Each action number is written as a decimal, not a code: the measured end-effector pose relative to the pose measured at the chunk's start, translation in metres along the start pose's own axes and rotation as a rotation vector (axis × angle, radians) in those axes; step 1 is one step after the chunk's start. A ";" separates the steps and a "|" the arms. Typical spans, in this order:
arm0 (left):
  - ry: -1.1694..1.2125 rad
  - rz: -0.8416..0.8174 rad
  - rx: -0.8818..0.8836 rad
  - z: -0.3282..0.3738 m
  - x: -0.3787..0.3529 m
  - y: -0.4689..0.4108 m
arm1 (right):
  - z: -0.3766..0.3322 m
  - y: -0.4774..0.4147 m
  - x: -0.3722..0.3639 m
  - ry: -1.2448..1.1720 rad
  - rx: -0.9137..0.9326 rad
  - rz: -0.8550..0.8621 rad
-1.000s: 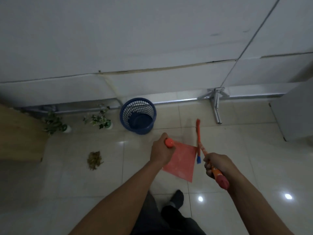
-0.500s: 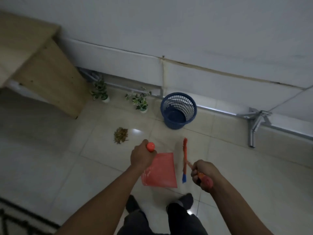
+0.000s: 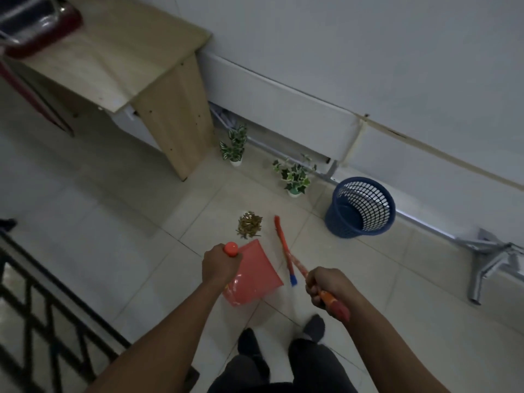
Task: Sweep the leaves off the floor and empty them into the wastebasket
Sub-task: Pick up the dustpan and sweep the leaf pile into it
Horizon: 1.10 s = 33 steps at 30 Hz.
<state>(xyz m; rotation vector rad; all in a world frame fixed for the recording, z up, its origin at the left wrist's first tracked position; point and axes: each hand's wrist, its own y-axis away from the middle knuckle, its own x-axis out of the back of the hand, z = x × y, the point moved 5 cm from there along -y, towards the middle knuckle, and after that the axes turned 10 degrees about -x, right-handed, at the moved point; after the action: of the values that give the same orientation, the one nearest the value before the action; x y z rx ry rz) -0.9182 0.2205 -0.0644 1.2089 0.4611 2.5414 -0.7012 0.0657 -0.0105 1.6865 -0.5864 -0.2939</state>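
Observation:
A small pile of dry brown leaves [image 3: 249, 224] lies on the pale tiled floor. My left hand [image 3: 219, 264] grips the orange handle of a red dustpan [image 3: 251, 275], whose front edge sits just short of the pile. My right hand [image 3: 326, 286] is closed around the handle of an orange broom [image 3: 283, 242]; its head reaches the floor just right of the leaves. The blue mesh wastebasket [image 3: 360, 207] stands by the wall, to the right of the leaves.
Two small potted plants [image 3: 234, 147] [image 3: 295, 177] stand along the wall base. A wooden desk [image 3: 113, 61] is at the upper left, a metal bracket foot [image 3: 487, 265] at the right, and a dark patterned rug [image 3: 42, 313] at the lower left. My feet show at the bottom.
I have turned and stepped left toward the leaves; the pile now lies right in front of the dustpan and broom, and the wastebasket has shifted to the right of the view.

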 end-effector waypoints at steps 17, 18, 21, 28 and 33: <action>0.132 0.215 0.354 -0.069 0.031 -0.104 | -0.161 -0.065 -0.081 0.360 0.101 0.015; 0.142 0.225 0.365 -0.073 0.032 -0.109 | -0.169 -0.068 -0.086 0.373 0.099 0.011; 0.161 0.244 0.386 -0.088 0.036 -0.121 | -0.187 -0.076 -0.101 0.377 0.107 0.022; 0.179 0.200 0.353 -0.122 0.041 -0.156 | -0.193 -0.097 -0.132 0.329 0.028 0.044; 0.172 0.107 0.331 -0.150 0.042 -0.169 | -0.165 -0.100 -0.145 0.439 -0.135 0.065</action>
<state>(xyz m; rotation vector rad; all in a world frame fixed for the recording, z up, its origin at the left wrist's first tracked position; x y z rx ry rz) -1.0418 0.3656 -0.1929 1.1484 0.9109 2.7518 -0.7183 0.2921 -0.0922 1.5345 -0.2854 0.0849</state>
